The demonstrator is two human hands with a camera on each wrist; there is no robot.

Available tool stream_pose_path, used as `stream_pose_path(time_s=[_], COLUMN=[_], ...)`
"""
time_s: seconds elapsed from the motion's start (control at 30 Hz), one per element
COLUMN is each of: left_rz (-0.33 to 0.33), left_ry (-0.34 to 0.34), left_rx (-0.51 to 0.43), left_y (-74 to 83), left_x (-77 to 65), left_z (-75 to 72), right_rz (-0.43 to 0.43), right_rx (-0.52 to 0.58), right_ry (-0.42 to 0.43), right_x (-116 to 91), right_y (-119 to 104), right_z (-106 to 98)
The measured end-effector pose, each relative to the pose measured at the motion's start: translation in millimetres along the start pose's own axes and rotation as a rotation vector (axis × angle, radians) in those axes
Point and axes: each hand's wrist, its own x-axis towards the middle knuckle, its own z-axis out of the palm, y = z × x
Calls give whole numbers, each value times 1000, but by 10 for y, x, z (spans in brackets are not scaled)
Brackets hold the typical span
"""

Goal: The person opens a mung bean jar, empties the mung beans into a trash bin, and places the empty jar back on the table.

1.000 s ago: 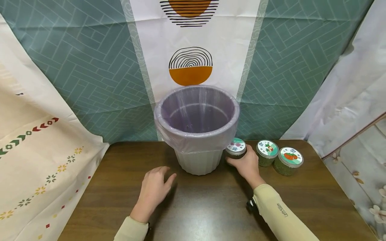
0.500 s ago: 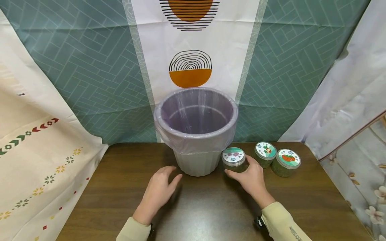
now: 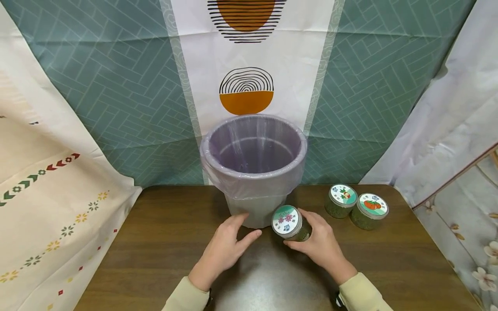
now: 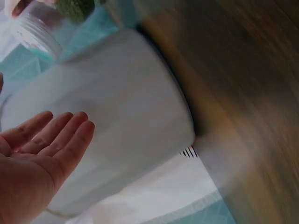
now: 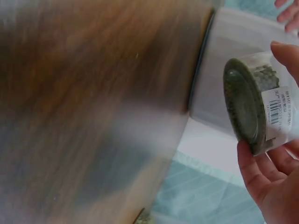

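Right hand [image 3: 320,242] grips first jar [image 3: 289,223], thumb and fingers on opposite sides; jar tilted, raised off table [image 3: 155,250], lid toward left hand [image 3: 226,247], thumb and fingers wide apart. Just beyond: bin [image 3: 254,190], upright. Farther right: second jar [image 3: 341,201], third jar [image 3: 368,211], both upright.
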Motion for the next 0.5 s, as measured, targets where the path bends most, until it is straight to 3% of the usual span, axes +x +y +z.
stream_pose_path(time_s=[0.27, 0.5], left_rz=[28, 84], left_ry=[-115, -147], left_rx=[-23, -55], left_y=[164, 196], left_x=[-11, -12], left_z=[148, 226], right_rz=[-130, -226], right_rx=[-59, -72], right_ry=[-66, -114], right_x=[-73, -93], right_y=[-160, -262], right_z=[41, 68])
